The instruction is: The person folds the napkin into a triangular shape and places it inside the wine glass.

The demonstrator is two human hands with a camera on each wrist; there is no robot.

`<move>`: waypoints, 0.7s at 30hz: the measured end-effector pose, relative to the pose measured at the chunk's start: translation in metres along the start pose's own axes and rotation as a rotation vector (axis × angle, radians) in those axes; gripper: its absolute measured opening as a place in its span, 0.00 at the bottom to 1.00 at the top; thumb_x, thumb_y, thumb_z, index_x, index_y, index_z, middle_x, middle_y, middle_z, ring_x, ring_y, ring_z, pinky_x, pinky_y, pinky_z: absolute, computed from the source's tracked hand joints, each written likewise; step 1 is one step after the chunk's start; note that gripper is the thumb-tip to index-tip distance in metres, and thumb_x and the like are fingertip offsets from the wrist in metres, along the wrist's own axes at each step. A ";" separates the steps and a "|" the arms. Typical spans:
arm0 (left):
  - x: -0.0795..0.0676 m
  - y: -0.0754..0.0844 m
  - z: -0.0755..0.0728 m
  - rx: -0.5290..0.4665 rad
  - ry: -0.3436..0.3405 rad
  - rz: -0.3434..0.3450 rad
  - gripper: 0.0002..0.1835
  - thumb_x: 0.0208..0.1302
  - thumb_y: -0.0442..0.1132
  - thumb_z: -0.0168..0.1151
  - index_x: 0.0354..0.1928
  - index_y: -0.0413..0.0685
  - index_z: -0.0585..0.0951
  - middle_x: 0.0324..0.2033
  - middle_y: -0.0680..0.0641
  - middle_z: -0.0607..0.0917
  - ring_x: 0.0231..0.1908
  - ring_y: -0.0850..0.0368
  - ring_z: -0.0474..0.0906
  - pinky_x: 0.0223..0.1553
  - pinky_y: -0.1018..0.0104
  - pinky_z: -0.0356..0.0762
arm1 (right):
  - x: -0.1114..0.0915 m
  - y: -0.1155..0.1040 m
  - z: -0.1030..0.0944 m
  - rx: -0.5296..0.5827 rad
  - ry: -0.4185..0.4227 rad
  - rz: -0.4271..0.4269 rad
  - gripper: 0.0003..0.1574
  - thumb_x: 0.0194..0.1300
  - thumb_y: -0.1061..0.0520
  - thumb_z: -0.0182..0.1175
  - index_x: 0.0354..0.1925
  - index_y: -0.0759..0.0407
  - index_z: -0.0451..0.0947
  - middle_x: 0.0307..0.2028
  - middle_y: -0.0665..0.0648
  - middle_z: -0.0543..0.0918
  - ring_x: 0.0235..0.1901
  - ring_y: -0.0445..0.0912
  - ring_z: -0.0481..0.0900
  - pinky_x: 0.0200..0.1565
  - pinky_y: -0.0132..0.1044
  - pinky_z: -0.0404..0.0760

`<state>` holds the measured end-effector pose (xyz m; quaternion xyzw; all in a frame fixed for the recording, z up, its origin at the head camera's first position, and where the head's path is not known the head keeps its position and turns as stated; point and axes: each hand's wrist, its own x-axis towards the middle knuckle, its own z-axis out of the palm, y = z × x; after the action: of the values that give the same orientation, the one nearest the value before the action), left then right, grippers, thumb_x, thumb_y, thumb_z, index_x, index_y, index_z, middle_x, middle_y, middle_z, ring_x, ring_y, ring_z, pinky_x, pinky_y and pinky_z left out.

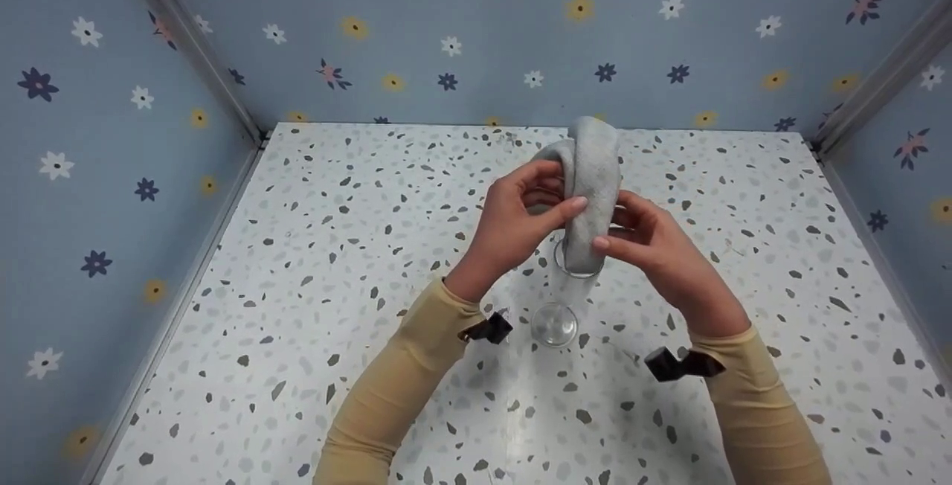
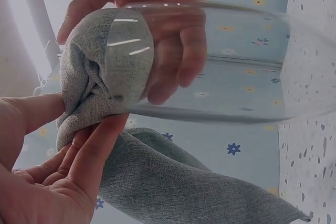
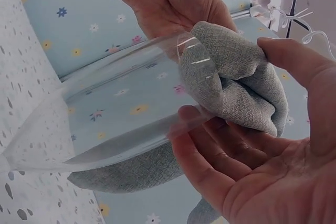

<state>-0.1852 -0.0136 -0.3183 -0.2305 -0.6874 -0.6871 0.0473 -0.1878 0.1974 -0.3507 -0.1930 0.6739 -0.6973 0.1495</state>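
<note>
A grey cloth (image 1: 593, 180) is bunched into the mouth of a tall clear glass (image 1: 555, 325), which stands on the speckled table. Part of the cloth shows through the glass wall (image 2: 130, 51). My left hand (image 1: 513, 221) pinches the cloth between thumb and fingers just above the rim. On the opposite side, my right hand (image 1: 654, 247) holds the cloth at the rim, its thumb on the fabric. In the right wrist view, fingers of the right hand (image 3: 262, 166) lie along the outside of the glass. A loose length of cloth (image 2: 184, 177) hangs outside, beyond the glass.
The white speckled table (image 1: 335, 306) meets flowered blue panels (image 1: 476, 39) at the back and both sides. Small black devices (image 1: 494, 329) are strapped at both wrists, over tan sleeves (image 1: 401, 366).
</note>
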 end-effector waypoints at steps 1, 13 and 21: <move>-0.001 0.000 0.000 0.003 0.001 0.005 0.18 0.61 0.29 0.65 0.52 0.29 0.75 0.39 0.37 0.82 0.39 0.49 0.81 0.43 0.63 0.79 | 0.000 0.001 0.000 0.005 -0.003 0.002 0.38 0.64 0.66 0.60 0.69 0.62 0.59 0.58 0.66 0.72 0.56 0.57 0.75 0.54 0.45 0.75; 0.001 -0.037 0.002 -0.004 0.023 0.059 0.20 0.59 0.32 0.68 0.52 0.32 0.76 0.39 0.40 0.82 0.39 0.52 0.80 0.45 0.62 0.79 | -0.002 0.007 -0.001 0.016 -0.018 -0.021 0.34 0.63 0.69 0.61 0.66 0.64 0.64 0.55 0.67 0.74 0.53 0.59 0.76 0.51 0.45 0.78; -0.005 -0.044 0.001 0.012 0.007 0.122 0.20 0.58 0.36 0.69 0.51 0.36 0.77 0.38 0.46 0.82 0.39 0.56 0.80 0.44 0.61 0.79 | -0.002 0.009 0.002 -0.067 -0.002 -0.046 0.36 0.58 0.69 0.65 0.64 0.63 0.65 0.54 0.65 0.75 0.52 0.58 0.76 0.50 0.44 0.78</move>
<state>-0.1975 -0.0115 -0.3613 -0.2692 -0.6761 -0.6796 0.0927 -0.1855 0.1965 -0.3598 -0.2142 0.6921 -0.6774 0.1275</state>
